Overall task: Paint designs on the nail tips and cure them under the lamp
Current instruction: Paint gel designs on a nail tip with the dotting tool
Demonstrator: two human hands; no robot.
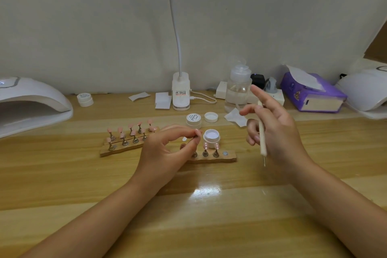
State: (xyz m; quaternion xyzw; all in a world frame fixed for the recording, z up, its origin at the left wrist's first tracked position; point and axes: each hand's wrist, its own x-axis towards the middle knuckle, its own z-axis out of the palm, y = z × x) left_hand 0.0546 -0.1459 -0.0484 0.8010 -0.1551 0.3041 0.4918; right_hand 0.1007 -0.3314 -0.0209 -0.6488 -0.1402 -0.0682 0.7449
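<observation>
Left hand (167,148) curled over the near wooden strip (211,158), thumb and first finger pinched on one little stand with a nail tip (184,139) on top. Tip white-looking, right between thumb and fingertip, above the strip. Wrist low by the table (188,216), arm reached in from the bottom left.

Right hand (272,130) up in the air to the right, apart from the strip. Thin painting tool (262,132) held in its curled fingers, pale handle nearly upright, fine metal point aimed down. First finger stuck out and up, middle finger stuck out to the left.

Open jar (211,138) of white gel just behind the strip, between the two hands, close to the left fingertips. Its lid (211,116) farther back, beside a closed jar (193,120). Three pink tips on stands on the near strip, right of the left hand. More pink tips on a second strip (129,142) to the left.

Big white curing lamp (29,104) at the far left, well apart from both hands. Purple tissue pack (312,94) and clear pump bottle (238,88) at the back
</observation>
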